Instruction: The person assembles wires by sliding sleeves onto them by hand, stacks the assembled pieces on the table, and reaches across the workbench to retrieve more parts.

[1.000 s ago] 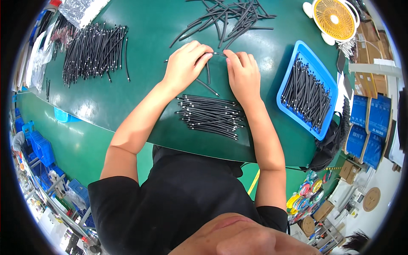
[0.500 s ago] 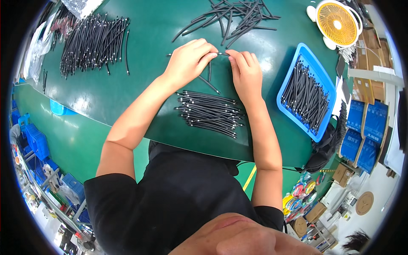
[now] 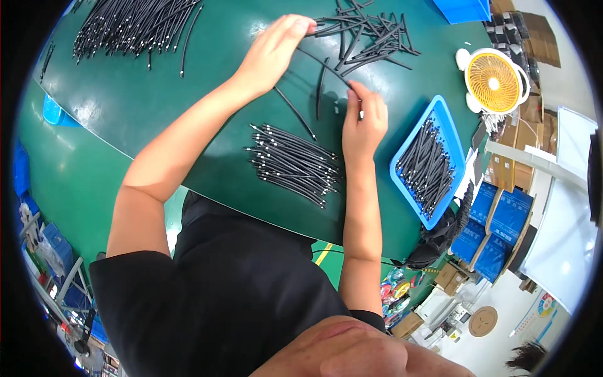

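At the far middle of the table, my left hand has its fingertips closed at the near-left end of a black tube, at the edge of a loose pile of such tubes. Nearer and to the right, my right hand pinches the end of a thin black cable, which slants up and left toward my left hand. Beneath it on the table lie a single tube and a thin cable. A neat row of black cables with pale metal ends sits between my forearms.
A blue tray full of short black cables stands to the right. A big heap of black cables occupies the far left of the green table. Beyond the tray is a yellow-and-white fan; a blue bin is behind it.
My left hand has moved away and up to the loose tubes. My right hand has drawn apart from it, lower, keeping the cable. The whole view has shifted slightly.
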Available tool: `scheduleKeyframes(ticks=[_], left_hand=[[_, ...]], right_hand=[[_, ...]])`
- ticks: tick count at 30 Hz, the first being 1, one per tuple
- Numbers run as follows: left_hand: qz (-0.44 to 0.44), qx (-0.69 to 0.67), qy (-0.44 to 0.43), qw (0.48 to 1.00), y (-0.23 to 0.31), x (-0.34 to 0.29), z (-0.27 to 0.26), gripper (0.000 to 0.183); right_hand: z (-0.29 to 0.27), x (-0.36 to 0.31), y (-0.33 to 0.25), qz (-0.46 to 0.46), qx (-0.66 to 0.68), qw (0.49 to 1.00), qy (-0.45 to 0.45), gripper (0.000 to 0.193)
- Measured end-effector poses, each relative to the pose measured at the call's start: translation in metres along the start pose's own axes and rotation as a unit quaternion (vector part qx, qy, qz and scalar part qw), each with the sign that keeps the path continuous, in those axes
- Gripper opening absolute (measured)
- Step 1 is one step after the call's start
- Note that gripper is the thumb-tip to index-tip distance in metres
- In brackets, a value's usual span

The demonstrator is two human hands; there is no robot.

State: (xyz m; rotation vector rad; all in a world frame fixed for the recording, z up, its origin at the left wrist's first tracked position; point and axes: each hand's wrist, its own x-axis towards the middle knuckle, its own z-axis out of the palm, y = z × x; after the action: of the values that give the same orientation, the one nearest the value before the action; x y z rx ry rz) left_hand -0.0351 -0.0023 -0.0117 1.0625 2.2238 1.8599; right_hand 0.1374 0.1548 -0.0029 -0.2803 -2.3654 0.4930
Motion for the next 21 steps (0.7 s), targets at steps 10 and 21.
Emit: scheduleKeyframes(ticks=[10, 21], left_hand=[[-0.059, -0.268, -0.239, 0.932, 0.028, -0.022, 0.017, 0.092], [-0.079, -0.232, -0.300, 0.922, 0.030, -0.028, 0.018, 0.111]], right_hand=[[0.001, -0.002, 0.002, -0.099, 0.032, 0.994, -0.023, 0.028], [0.005, -0.004, -0.007, -0.126, 0.052, 0.990, -0.042, 0.030]])
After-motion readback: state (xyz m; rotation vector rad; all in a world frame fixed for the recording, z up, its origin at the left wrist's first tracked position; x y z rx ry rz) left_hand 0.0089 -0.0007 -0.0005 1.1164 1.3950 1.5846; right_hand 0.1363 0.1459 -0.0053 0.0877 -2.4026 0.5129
